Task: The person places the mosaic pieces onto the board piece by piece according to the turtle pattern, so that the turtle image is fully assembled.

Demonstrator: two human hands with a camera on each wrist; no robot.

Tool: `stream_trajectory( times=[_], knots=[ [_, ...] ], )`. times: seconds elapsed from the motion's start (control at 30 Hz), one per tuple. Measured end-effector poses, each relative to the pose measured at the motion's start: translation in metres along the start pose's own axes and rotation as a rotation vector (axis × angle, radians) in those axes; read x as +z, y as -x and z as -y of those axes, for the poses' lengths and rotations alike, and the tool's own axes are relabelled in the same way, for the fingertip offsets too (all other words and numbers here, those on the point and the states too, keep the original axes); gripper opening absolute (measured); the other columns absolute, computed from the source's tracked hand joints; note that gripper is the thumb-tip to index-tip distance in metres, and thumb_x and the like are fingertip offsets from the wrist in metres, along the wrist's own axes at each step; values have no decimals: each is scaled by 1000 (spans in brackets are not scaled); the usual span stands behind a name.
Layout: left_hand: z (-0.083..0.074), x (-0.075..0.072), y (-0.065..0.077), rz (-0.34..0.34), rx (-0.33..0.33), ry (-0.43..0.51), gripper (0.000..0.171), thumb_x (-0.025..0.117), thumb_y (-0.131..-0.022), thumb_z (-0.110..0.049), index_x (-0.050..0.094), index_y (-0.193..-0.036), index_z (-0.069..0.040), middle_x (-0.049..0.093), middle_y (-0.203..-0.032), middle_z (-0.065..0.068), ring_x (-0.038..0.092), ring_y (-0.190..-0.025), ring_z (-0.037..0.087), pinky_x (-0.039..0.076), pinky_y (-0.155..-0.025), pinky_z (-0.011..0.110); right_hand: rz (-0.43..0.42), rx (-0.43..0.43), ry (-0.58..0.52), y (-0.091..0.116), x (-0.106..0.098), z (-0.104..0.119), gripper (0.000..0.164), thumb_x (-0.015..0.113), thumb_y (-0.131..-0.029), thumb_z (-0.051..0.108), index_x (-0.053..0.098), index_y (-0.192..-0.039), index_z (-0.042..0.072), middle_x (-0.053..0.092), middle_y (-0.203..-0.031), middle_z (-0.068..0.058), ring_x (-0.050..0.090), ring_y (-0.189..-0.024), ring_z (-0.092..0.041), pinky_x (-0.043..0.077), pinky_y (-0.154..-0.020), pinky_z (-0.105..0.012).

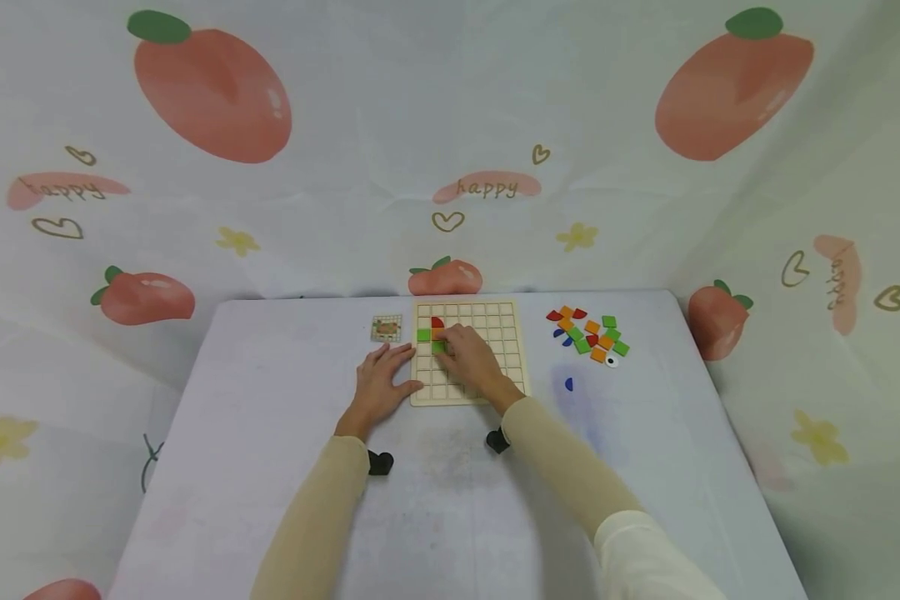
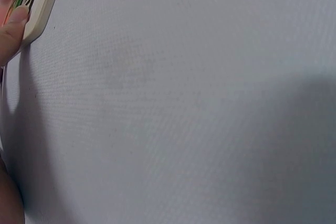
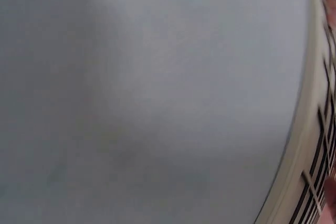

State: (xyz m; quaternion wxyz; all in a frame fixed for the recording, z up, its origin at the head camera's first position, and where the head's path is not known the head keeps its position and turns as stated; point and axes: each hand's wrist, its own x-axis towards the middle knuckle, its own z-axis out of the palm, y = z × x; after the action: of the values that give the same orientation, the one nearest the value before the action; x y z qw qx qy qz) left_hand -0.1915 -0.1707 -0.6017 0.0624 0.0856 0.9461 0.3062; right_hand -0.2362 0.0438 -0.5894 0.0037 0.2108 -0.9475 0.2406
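Observation:
A light wooden grid board point(image 1: 467, 398) lies on the table, bearing a red quarter-round piece point(image 1: 437, 322), a green square tile point(image 1: 423, 335) and an orange square tile point(image 1: 436, 332). My left hand point(image 1: 378, 385) rests beside the board's left edge, fingers extended and thumb touching its rim; the thumb point(image 2: 19, 17) also shows in the left wrist view. Over the board my right hand point(image 1: 474, 360) bends its fingers down, fingertips at the orange tile and a second green tile point(image 1: 438, 347). Whether they pinch or press a tile is hidden. The right wrist view shows mainly tablecloth and the board's edge point(image 3: 299, 135).
A small pattern card point(image 1: 386, 328) lies left of the board. To the right sits a loose heap of orange, green, red and blue pieces point(image 1: 592, 328), with a white eye piece point(image 1: 612, 362) at its near side. A lone blue half-round point(image 1: 569, 384) lies nearer me.

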Motion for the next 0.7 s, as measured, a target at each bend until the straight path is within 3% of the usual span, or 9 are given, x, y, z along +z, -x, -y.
stream_trajectory(
  times=[0.1, 0.23, 0.37, 0.5, 0.7],
  knots=[
    [-1, 0, 0, 6, -1, 6, 68, 74, -91, -44, 51, -152, -23, 43, -162, -4, 21, -158, 30, 18, -122, 61, 12, -42, 161, 6, -4, -1, 43, 62, -101, 38, 58, -135, 13, 62, -135, -5, 57, -121, -26, 48, -106, -41],
    [-1, 1, -1, 22, -6, -1, 69, 73, -92, -45, 50, -152, -23, 42, -163, -4, 20, -158, 31, 17, -122, 61, 51, -11, 264, 15, -9, -1, 55, 57, -102, 47, 49, -145, 13, 54, -146, -7, 51, -131, -31, 45, -110, -49],
    [1, 2, -1, 26, -11, -8, 70, 73, -92, -46, 48, -153, -23, 42, -163, -4, 20, -158, 30, 18, -122, 61, 90, 40, 284, 22, -14, -4, 68, 53, -102, 54, 37, -155, 14, 43, -158, -8, 40, -143, -33, 36, -119, -53],
    [1, 1, -1, 26, -12, -6, 70, 73, -92, -47, 48, -153, -24, 41, -164, -4, 19, -158, 29, 18, -122, 60, 153, 96, 289, 28, -19, -11, 79, 47, -101, 60, 23, -162, 17, 22, -170, -9, 20, -157, -36, 18, -128, -56],
    [0, 0, -1, 30, -17, -4, 71, 73, -92, -47, 47, -154, -25, 40, -164, -5, 18, -158, 29, 17, -122, 60, 216, 156, 288, 38, -24, -29, 89, 38, -97, 71, 8, -166, 23, -2, -175, -10, -5, -161, -38, 0, -129, -61]
  ],
)
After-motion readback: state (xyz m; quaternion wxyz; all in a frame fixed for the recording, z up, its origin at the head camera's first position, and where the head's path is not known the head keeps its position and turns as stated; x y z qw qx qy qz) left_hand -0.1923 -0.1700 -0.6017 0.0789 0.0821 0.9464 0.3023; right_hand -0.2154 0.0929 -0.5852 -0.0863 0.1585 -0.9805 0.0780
